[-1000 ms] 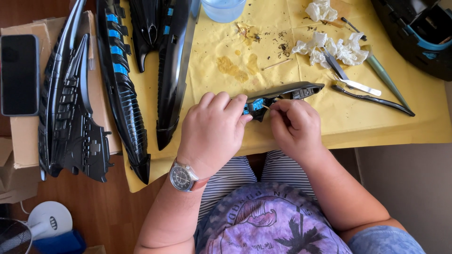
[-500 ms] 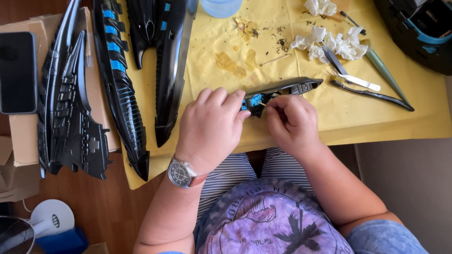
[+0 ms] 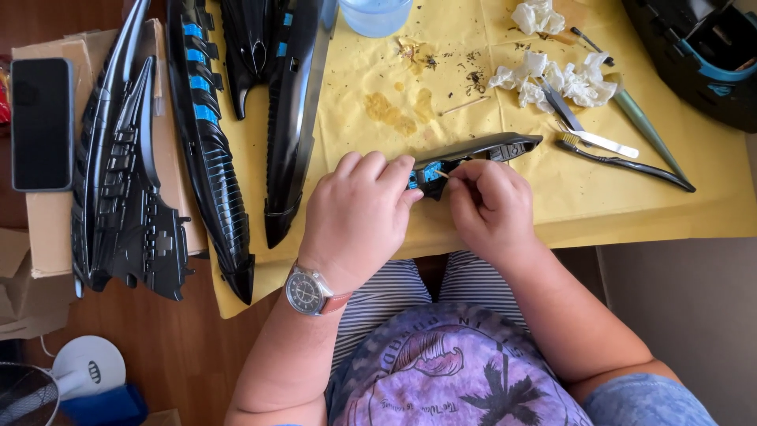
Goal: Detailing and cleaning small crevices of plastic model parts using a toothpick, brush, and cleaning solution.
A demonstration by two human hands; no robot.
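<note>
A long black plastic part with blue details (image 3: pixel 481 151) lies across the near edge of the yellow cloth (image 3: pixel 670 213). My left hand (image 3: pixel 359 217), with a wristwatch on it, grips the part's left end. My right hand (image 3: pixel 489 207) pinches a thin pale stick, its tip against the blue section of the part. Both hands sit close together at the table's front edge, above my lap.
Several long black and blue plastic panels (image 3: pixel 205 142) lie at the left, some on a cardboard box (image 3: pixel 47 229) with a dark phone (image 3: pixel 41 122). Crumpled tissues (image 3: pixel 552 75), tweezers (image 3: pixel 599 142), a black brush (image 3: pixel 631 164) and a clear cup (image 3: pixel 374 16) sit on the cloth.
The hands and the part stay in nearly the same place. The right hand's fingers have shifted slightly on the stick against the blue section.
</note>
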